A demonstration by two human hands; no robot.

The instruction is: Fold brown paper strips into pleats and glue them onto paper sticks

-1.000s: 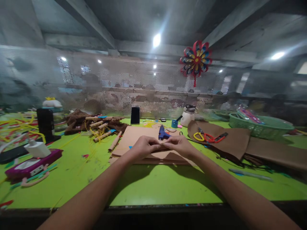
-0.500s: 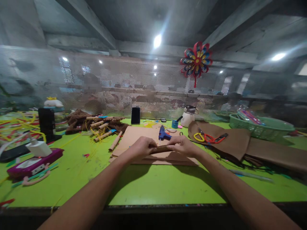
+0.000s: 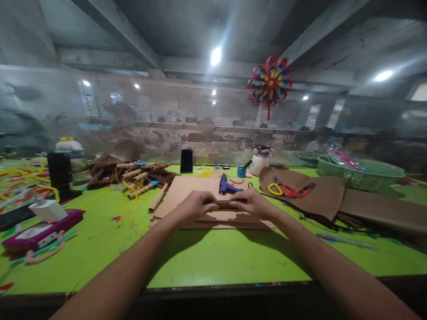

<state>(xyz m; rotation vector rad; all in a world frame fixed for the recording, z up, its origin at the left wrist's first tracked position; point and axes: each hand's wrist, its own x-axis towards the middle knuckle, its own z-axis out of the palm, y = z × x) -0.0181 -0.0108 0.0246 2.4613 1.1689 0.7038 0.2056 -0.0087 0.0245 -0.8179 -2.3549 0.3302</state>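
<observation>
Between my two hands is a narrow piece of folded or rolled brown paper (image 3: 223, 204), held just above a stack of tan cardboard sheets (image 3: 182, 189). My left hand (image 3: 197, 205) pinches its left end, and my right hand (image 3: 251, 202) pinches the right end. Fingers cover much of the paper, so its exact shape is hard to make out. Right behind the hands, a blue glue gun (image 3: 227, 184) rests on the cardboard. A brown paper tube (image 3: 158, 198) lies along the stack's left edge.
Left stand more paper tubes (image 3: 140, 190) with yellow strands, a black phone stand (image 3: 60, 171) and a purple power strip (image 3: 43, 231). At right, scissors (image 3: 293, 190) lie on brown paper sheets (image 3: 320, 198), with a green basket (image 3: 363, 173) behind. A phone (image 3: 186, 161) leans upright at the back.
The whole view has shifted slightly, so things appear a little further left. Both hands keep their grip on the brown paper, with the fingers slightly shifted.
</observation>
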